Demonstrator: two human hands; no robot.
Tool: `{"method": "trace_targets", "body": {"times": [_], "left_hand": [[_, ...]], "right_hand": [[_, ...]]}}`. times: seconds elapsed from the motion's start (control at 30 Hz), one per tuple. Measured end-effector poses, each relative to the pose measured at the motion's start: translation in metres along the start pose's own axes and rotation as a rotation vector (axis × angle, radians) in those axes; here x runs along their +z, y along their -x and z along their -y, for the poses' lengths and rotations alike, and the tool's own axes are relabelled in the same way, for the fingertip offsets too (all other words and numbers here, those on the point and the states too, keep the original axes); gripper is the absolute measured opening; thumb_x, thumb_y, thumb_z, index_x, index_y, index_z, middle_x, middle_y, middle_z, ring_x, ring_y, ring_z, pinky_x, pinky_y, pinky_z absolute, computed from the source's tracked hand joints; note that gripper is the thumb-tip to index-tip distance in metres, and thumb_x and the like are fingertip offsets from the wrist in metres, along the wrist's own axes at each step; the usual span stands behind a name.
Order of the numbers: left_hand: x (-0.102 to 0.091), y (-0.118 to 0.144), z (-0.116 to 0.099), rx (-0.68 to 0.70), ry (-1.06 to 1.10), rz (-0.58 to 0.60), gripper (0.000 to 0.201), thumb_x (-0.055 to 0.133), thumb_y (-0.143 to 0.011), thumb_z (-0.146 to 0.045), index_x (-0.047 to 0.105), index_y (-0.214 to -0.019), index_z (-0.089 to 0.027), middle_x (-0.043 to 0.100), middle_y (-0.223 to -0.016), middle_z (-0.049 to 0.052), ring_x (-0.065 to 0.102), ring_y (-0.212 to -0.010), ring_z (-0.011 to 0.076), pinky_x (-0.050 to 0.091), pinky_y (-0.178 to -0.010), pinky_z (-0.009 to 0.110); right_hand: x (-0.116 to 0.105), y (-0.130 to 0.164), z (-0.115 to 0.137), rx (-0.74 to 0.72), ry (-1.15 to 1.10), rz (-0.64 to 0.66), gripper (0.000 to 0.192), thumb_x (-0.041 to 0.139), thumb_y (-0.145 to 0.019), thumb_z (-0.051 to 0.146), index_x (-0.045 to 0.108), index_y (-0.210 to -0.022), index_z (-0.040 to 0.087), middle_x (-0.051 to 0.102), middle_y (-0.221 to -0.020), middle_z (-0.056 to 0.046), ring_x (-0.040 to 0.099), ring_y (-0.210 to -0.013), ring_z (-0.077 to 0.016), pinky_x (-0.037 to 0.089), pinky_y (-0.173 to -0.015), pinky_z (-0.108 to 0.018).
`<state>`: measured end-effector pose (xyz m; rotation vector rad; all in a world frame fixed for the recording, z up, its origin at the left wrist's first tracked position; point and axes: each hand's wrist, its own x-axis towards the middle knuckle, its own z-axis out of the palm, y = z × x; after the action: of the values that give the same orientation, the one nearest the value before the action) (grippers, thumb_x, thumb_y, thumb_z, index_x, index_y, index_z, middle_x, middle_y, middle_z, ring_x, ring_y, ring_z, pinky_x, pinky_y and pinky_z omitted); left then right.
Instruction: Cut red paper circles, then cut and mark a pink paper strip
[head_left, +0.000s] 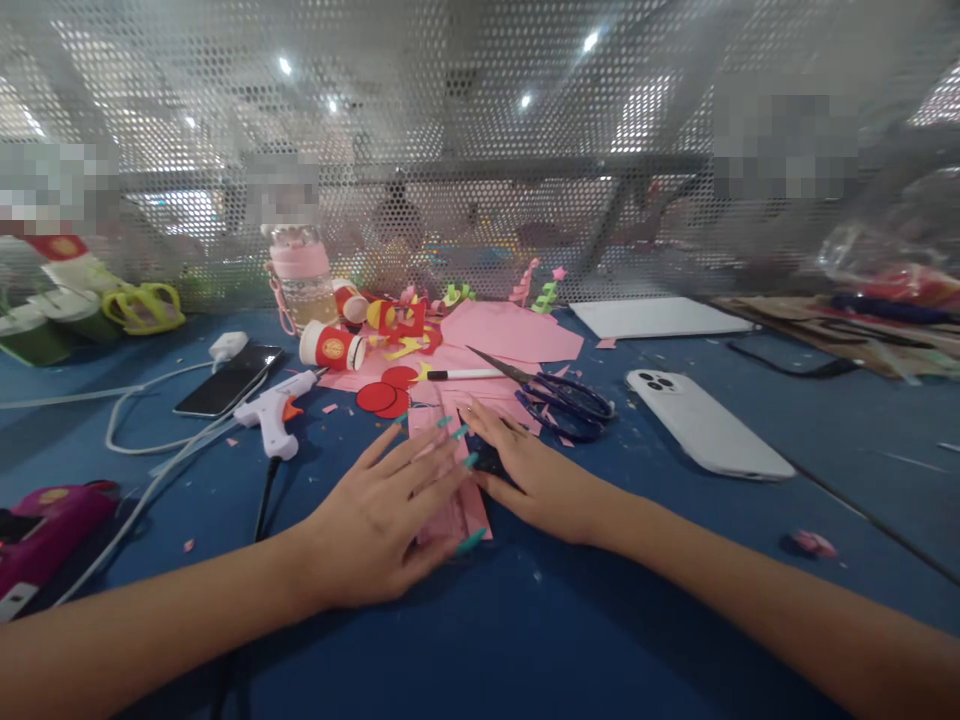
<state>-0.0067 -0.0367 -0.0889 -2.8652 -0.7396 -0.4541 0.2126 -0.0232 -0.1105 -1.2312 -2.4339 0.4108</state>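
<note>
pink paper strip pressed flat on blue table

pink paper strip is pinned at centre under the left hand, fingers spread, and the right hand, laid flat. blue table is backed at 12 o'clock by perforated metal screen. no writing can be read.

Pink paper strip under both hands, matt, creased along folds. More pink paper sheets farther back, matt, flat. Red paper discs, matt. Table top blue, matt, looks like felt or cloth, scattered paper scraps. Scissors: shiny metal blades, dark glossy plastic handles. White phone on the right, smooth plastic-looking back, slight sheen. Black phone on the left, glossy glass screen. Glue gun white matt plastic. Far screen perforated metal, dull grey. Bottle clear plastic.
</note>
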Motion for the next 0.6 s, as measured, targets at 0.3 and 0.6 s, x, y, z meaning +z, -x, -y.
{"method": "trace_targets", "body": {"times": [0.3, 0.6], "left_hand": [[-0.007, -0.01, 0.019, -0.195, 0.143, 0.396, 0.081, 0.033, -0.088, -0.063, 0.022, -0.145, -0.006, 0.015, -0.151, 0.02, 0.013, -0.14, 0.0312, 0.016, -0.112, 0.055], [-0.004, -0.015, 0.014, -0.262, 0.199, 0.441, 0.089, 0.031, -0.084, -0.07, 0.017, -0.146, -0.009, 0.009, -0.153, 0.017, 0.01, -0.142, 0.0287, 0.008, -0.112, 0.057]], "right_hand": [[-0.004, 0.002, -0.004, -0.009, -0.101, 0.035, 0.085, 0.044, -0.088, 0.043, -0.009, -0.149, 0.014, 0.017, -0.153, -0.022, 0.018, -0.141, -0.0291, 0.023, -0.11, -0.057], [0.002, 0.005, -0.006, 0.045, -0.191, 0.011, 0.077, 0.043, -0.087, 0.037, 0.005, -0.149, 0.012, 0.017, -0.154, -0.022, 0.022, -0.14, -0.0295, 0.023, -0.11, -0.056]]}}
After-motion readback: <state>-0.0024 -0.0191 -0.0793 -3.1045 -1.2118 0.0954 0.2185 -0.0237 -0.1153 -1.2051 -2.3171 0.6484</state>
